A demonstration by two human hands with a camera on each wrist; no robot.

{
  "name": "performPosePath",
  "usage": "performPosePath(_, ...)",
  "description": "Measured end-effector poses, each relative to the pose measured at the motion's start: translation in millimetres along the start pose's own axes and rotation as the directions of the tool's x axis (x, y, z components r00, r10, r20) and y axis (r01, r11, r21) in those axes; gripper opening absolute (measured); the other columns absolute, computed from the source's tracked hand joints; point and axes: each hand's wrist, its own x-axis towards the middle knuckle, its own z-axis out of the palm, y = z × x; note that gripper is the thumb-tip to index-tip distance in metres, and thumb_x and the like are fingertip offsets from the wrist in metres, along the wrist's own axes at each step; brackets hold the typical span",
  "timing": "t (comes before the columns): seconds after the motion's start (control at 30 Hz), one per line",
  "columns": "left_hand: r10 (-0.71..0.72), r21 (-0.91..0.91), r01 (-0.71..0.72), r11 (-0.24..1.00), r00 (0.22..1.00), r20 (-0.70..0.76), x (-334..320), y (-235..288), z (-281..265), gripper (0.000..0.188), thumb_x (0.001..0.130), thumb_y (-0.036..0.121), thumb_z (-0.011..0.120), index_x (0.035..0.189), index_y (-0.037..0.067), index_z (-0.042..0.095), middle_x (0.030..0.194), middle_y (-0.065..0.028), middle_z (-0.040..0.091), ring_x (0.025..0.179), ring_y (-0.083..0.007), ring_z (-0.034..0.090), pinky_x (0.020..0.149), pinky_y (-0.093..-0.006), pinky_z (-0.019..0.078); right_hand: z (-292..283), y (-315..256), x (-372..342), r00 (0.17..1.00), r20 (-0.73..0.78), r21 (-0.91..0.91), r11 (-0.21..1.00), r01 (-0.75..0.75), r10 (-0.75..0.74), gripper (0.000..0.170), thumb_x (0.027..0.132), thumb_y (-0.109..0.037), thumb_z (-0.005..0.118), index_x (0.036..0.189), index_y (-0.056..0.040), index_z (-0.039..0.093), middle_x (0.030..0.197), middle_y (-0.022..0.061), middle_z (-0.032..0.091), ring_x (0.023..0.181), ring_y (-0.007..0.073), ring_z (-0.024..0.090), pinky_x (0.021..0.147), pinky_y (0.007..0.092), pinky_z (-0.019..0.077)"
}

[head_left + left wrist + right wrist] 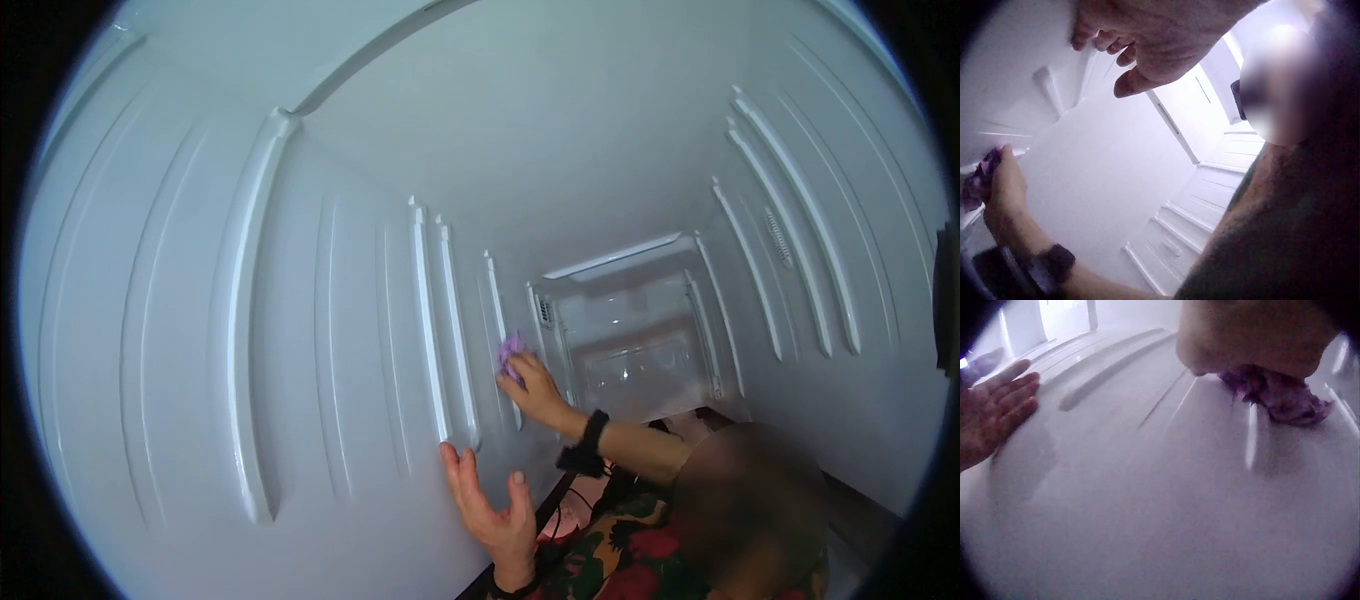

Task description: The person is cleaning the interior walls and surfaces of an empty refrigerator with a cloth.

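at the far left, the white wall (290, 430) is carrying long raised ribs (427, 320). below them the left hand (497, 525) is lying open, its fingers straightened and gripping nothing; whether they are touching the wall is hard to tell. as a judgement, a flat palm there would be giving the leaning body a steadier prop than fingertips.

to its right, the purple cloth (512, 349) is sitting bunched against a narrow rib on the same wall. the right hand (541, 398) is pinching it with curled fingers. the good way seems to be pressing evenly, following the rib lengthwise and working a fold into both its edges, with the cloth staying between fingertips and wall. the slatted vent (544, 311) just beyond is calling for a lighter touch, as loose folds could be catching there.
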Motion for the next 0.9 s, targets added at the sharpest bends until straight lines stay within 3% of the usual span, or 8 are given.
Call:
performPosePath(0.07,0.029,0.033,-0.029,0.999,1.0,0.009,0,0,0,0.054,0.074,-0.001,0.059,0.124,-0.004,0.038,0.136,-0.0231,0.028,0.126,-0.0351,0.029,0.101,-0.0411,0.0303,0,4,-6,0.994,0.037,0.158,0.982,-0.104,0.099,0.02,0.08,-0.012,0.053,0.096,0.0006,0.054,0.095,0.0191,0.051,0.089,0.0336,0.049,0.079,0.038,0.0402)
performPosePath(0.2,0.034,0.05,-0.035,0.998,0.999,0.019,1,-3,-1,0.054,0.074,0.001,0.059,0.124,-0.004,0.038,0.136,-0.0237,0.028,0.127,-0.0359,0.029,0.101,-0.0414,0.0295,6,21,43,0.989,-0.088,0.001,0.993,-0.117,0.116,0.011,0.081,-0.011,0.053,0.087,-0.0013,0.052,0.093,0.0171,0.053,0.086,0.0327,0.052,0.075,0.0376,0.0421)
performPosePath(0.43,0.021,0.088,-0.023,0.996,0.999,0.026,1,-1,-3,0.054,0.074,0.003,0.059,0.123,-0.003,0.039,0.136,-0.0235,0.029,0.126,-0.0359,0.031,0.101,-0.0415,0.0289,0,41,185,0.934,-0.259,-0.123,0.951,-0.285,0.246,0.031,0.066,-0.02,0.063,0.087,0.0008,0.056,0.084,0.0174,0.059,0.081,0.0325,0.058,0.07,0.038,0.0448)
performPosePath(0.5,0.023,0.098,-0.026,0.995,0.999,0.03,2,-2,-4,0.054,0.074,0.004,0.06,0.123,-0.002,0.039,0.135,-0.0236,0.03,0.125,-0.0361,0.031,0.101,-0.0417,0.0286,-10,24,205,0.917,-0.203,-0.134,0.918,-0.374,0.344,0.028,0.066,-0.022,0.064,0.077,0.0027,0.058,0.072,0.0135,0.06,0.067,0.0238,0.059,0.062,0.0343,0.0461)
performPosePath(0.6,0.015,0.097,-0.02,0.995,0.999,0.045,1,-3,-6,0.055,0.073,0.005,0.06,0.123,-0.002,0.039,0.135,-0.024,0.03,0.125,-0.0371,0.031,0.101,-0.0423,0.0277,-22,17,218,0.872,-0.06,-0.116,0.864,-0.49,0.487,0.024,0.066,-0.023,0.063,0.071,0.0011,0.063,0.069,0.0179,0.062,0.066,0.0284,0.062,0.061,0.0371,0.0468)
performPosePath(0.73,0.026,0.056,-0.028,0.998,0.999,0.034,0,-5,-3,0.055,0.073,0.005,0.061,0.124,-0.001,0.039,0.135,-0.0243,0.03,0.125,-0.0378,0.031,0.102,-0.0429,0.0271,-17,32,224,0.837,-0.104,-0.148,0.824,-0.547,0.537,0.027,0.065,-0.025,0.064,0.069,0.002,0.064,0.067,0.0162,0.062,0.06,0.0263,0.06,0.057,0.0369,0.0462)
performPosePath(0.8,0.042,0.062,-0.044,0.997,0.999,0.033,-1,-5,-4,0.056,0.073,0.005,0.061,0.124,-0.001,0.039,0.135,-0.0243,0.03,0.125,-0.0379,0.031,0.102,-0.043,0.0271,-13,33,222,0.84,0.023,0.227,0.816,-0.532,0.542,0.025,0.064,-0.023,0.064,0.066,0.0012,0.059,0.059,0.0056,0.054,0.051,0.0159,0.051,0.046,0.0333,0.0392)
performPosePath(0.9,0.027,0.046,-0.029,0.999,0.999,0.036,0,-6,-4,0.056,0.073,0.005,0.061,0.124,-0.001,0.038,0.135,-0.0244,0.03,0.125,-0.0381,0.031,0.102,-0.0433,0.0271,-13,21,226,0.766,0.123,0.142,0.753,-0.643,0.631,0.024,0.064,-0.022,0.063,0.064,0.0016,0.058,0.059,0.0044,0.052,0.051,0.0157,0.05,0.045,0.0324,0.0375)
